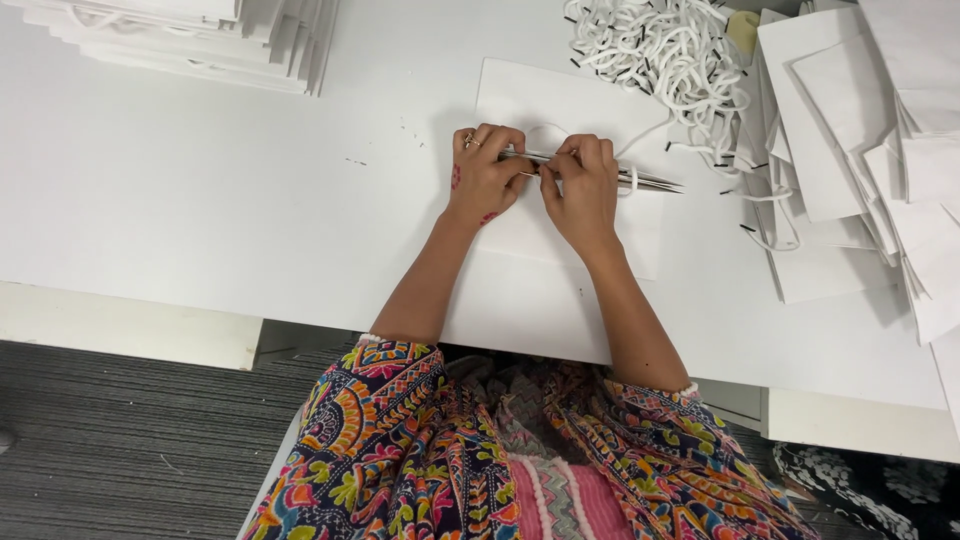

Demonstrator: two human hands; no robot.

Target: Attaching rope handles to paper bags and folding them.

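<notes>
Nearest the body, both forearms reach out over the white counter [200,220]. The left hand [482,172] and right hand [582,185] sit side by side, fingers curled narrow, each pinching the folded upper edge of a flat white paper bag [560,100] that lies directly under and between them. A white cord handle [545,135] loops up just beyond the knuckles. Farther right lies a heap of flat white bags [860,150]; beyond it a tangle of white cords [655,50]. At the far left stands another stack of bags [200,35].
</notes>
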